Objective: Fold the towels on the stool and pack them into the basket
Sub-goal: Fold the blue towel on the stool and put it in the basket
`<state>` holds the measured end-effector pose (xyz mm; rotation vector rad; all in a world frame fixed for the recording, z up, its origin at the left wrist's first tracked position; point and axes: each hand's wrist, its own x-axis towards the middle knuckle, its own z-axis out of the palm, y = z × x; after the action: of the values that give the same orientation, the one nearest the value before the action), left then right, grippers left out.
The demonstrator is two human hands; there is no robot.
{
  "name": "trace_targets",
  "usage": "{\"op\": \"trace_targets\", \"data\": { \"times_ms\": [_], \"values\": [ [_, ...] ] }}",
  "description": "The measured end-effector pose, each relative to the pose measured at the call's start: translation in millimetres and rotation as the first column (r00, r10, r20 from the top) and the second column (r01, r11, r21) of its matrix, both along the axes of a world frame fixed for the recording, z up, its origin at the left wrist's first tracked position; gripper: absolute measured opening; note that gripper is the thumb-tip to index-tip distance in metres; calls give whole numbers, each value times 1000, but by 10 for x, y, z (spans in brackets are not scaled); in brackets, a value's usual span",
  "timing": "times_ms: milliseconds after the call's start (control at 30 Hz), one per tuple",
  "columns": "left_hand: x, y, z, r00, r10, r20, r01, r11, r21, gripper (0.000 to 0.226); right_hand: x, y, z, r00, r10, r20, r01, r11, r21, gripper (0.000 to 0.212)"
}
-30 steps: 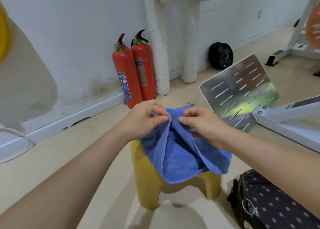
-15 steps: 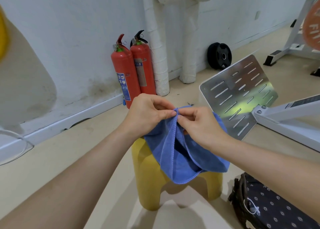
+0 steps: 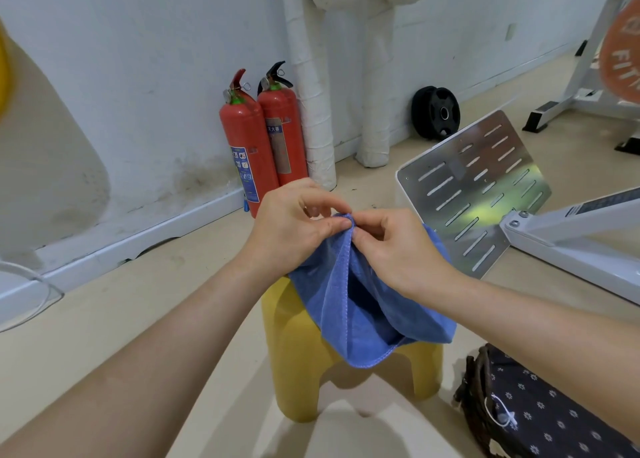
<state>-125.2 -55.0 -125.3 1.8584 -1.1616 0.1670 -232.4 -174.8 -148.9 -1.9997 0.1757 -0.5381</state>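
A blue towel point(image 3: 360, 315) hangs over a yellow plastic stool point(image 3: 301, 353) in the middle of the view. My left hand point(image 3: 294, 229) and my right hand point(image 3: 398, 246) meet above the stool, both pinching the same top edge of the blue towel, fingertips nearly touching. The cloth droops from that pinch in two folds, its lower hem reaching below the stool's seat. A dark basket point(image 3: 540, 419) with a flower-patterned lining stands on the floor at the lower right, partly behind my right forearm.
Two red fire extinguishers point(image 3: 263, 146) stand against the white wall behind the stool, beside a wrapped white pipe point(image 3: 311, 87). A slotted metal plate point(image 3: 474, 187) and white gym frame point(image 3: 571, 236) lie to the right. A black weight plate point(image 3: 436, 113) leans on the wall.
Both hands have lifted the pinched towel edge higher and brought their fingertips closer together. The towel hangs more steeply and narrower over the stool.
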Motion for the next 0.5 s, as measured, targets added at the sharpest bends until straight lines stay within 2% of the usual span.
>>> {"op": "trace_targets", "data": {
  "times_ms": [100,200,300,367,434,501],
  "values": [
    [-9,-20,44,999,13,45,-13,1000,-3,6,9,19,96,1000,-4,25,4,1000,-9,26],
    [72,-4,194,992,65,-112,-81,986,-145,14,40,-166,191,987,-123,-102,100,973,-209,36],
    [262,120,372,947,219,-234,-290,897,-333,26,44,-507,199,919,-292,-264,185,912,-366,28],
    [409,247,434,907,318,-277,-411,816,-408,27,12,-719,193,869,-384,-312,238,878,-416,23],
    [511,359,441,874,392,-289,-484,762,-431,27,-23,-859,238,844,-413,-340,253,868,-426,18],
    [554,420,412,849,448,-281,-528,746,-405,25,-43,-950,329,834,-425,-352,247,858,-451,14]
  ]
}}
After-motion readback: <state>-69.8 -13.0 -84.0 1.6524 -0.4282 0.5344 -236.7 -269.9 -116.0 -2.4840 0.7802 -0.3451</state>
